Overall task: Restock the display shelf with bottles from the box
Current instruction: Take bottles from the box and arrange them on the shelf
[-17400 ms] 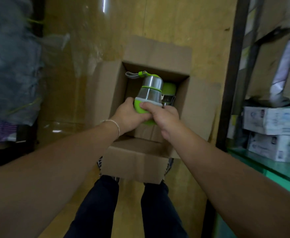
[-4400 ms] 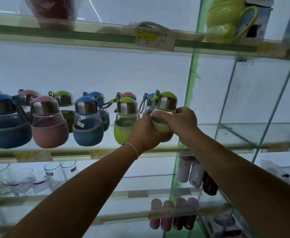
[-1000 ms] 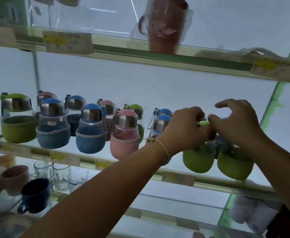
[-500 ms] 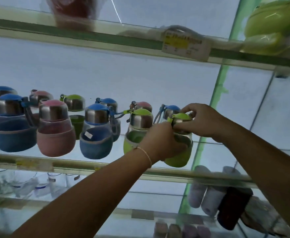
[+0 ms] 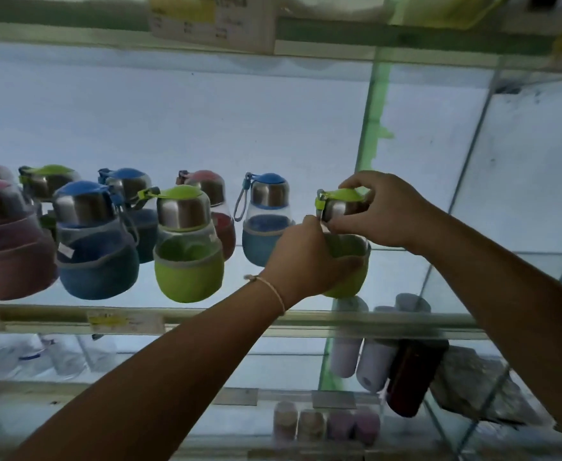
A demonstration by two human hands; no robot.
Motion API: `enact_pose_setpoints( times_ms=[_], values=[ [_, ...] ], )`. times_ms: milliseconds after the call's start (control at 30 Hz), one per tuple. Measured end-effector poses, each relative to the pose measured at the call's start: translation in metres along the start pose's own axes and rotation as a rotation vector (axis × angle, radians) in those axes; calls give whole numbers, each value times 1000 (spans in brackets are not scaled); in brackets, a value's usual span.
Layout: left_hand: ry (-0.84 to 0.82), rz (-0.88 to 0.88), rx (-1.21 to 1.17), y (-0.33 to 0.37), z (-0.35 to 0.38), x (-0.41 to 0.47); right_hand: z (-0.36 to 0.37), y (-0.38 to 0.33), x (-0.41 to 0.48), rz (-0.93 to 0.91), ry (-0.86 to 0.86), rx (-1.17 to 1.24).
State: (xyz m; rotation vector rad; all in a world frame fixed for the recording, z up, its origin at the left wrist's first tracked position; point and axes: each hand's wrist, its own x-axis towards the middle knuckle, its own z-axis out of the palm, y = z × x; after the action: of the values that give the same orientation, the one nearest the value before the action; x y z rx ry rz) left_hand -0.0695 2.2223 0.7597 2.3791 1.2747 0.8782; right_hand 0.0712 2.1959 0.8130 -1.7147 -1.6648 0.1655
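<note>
Below you, white tumblers and a dark red tumbler lay beside each other; a price label hung overhead.

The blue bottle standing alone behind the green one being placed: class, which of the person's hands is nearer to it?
Left. The left hand wraps the green bottle right beside the blue bottle, overlapping its sleeve. The right hand grips the green bottle's cap, farther right.
</note>
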Motion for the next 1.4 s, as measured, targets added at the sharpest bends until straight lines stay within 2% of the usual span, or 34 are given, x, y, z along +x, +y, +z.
enact_pose_setpoints(
  times_ms=[333, 800, 1200, 1300, 1400],
  values=[
    [-70, -38, -74, 29, 32, 48, -14, 43, 34, 57, 33, 0],
    [-96, -195, -96, -2, 24, 67, 12, 26, 58, 16, 29, -43],
    [-29, -164, -64, -8, 20, 57, 23, 21, 56, 58, 63, 28],
    [47, -103, 33, -9, 25, 53, 24, 19, 55, 67, 70, 37],
    [111, -55, 28, -12, 28, 47, 27, 17, 53, 79, 73, 51]
  ],
)
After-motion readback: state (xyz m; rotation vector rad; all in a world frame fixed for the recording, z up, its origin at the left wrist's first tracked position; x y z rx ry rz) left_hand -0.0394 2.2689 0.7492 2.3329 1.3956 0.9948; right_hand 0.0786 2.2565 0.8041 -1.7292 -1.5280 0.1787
